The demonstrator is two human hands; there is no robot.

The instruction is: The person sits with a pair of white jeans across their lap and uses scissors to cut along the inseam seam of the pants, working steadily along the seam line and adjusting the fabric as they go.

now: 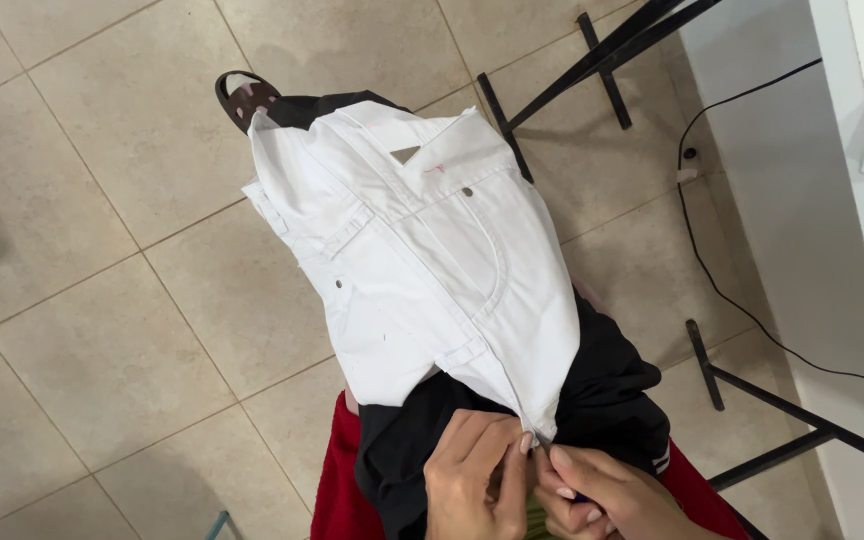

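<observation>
White denim trousers (pixel 422 260) lie draped over the person's lap and outstretched leg, waistband end nearest the body, with the rivets, belt loops and a curved front pocket facing up. Beneath them sits a black garment (pixel 607 395) bunched over the thighs, and below that a strip of red fabric (pixel 337 500).

Both hands meet at the near edge of the trousers. The left hand (pixel 472 485) is curled closed, its fingertips pinching the white cloth at the seam; the right hand (pixel 617 500) is closed too, thumb and fingers pressed against the same spot from the other side. What passes between them, a needle or a thread, is too small to tell.

To do this well, I judge the pinch should stay tight and close to the seam, the cloth kept flat and taut between the two hands, and the black layer kept out of the grip.

A sandalled foot (pixel 242 98) shows beyond the trousers on the beige tiled floor (pixel 102 330). Black metal legs (pixel 592 70) and a black cable (pixel 722 290) stand to the right.
</observation>
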